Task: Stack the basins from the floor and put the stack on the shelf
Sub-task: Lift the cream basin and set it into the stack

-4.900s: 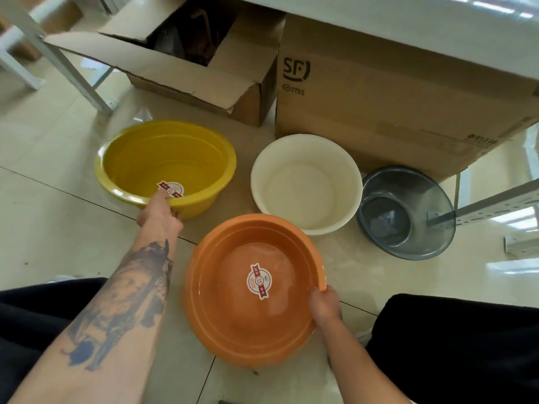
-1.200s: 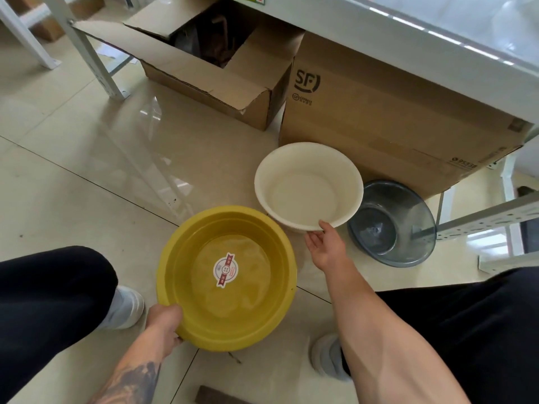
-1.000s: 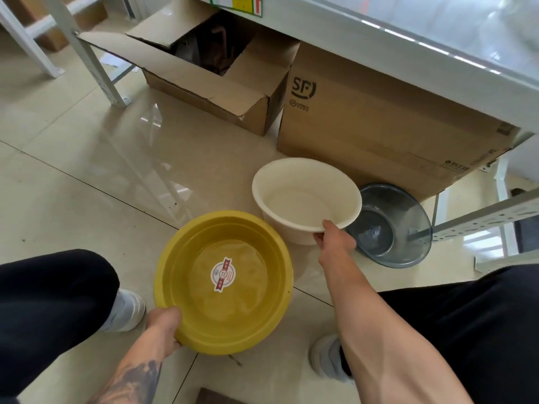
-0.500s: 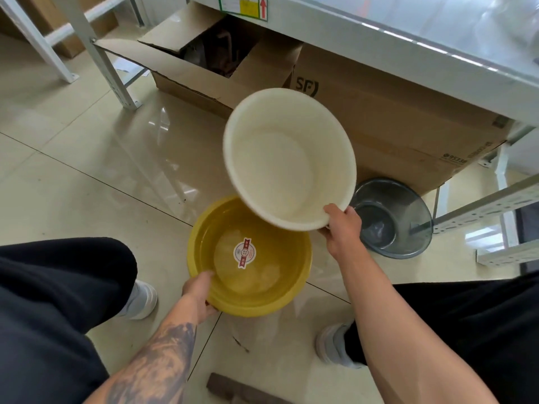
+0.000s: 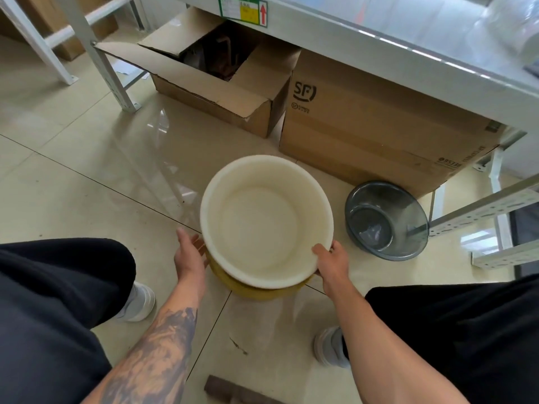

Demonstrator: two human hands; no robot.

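The white basin (image 5: 262,225) sits nested inside the yellow basin (image 5: 256,290) on the tiled floor between my knees. Only a strip of yellow shows under its near rim. My right hand (image 5: 332,260) grips the white basin's rim at the near right, thumb over the edge. My left hand (image 5: 189,255) lies flat against the stack's left side with fingers straight, just under the white rim. A see-through grey basin (image 5: 385,220) stands alone on the floor to the right. The orange basin is hidden. The shelf (image 5: 379,33) runs across the top.
An open cardboard box (image 5: 233,91) and a closed SF box (image 5: 364,123) stand under the shelf behind the basins. A shelf leg (image 5: 96,53) stands at the back left, perforated metal rails (image 5: 481,208) at right. A dark brown block (image 5: 230,392) lies near me.
My right hand lifted the white basin off the floor, tilted it and lowered it into the yellow one. My left hand moved from the yellow rim to the stack's side.
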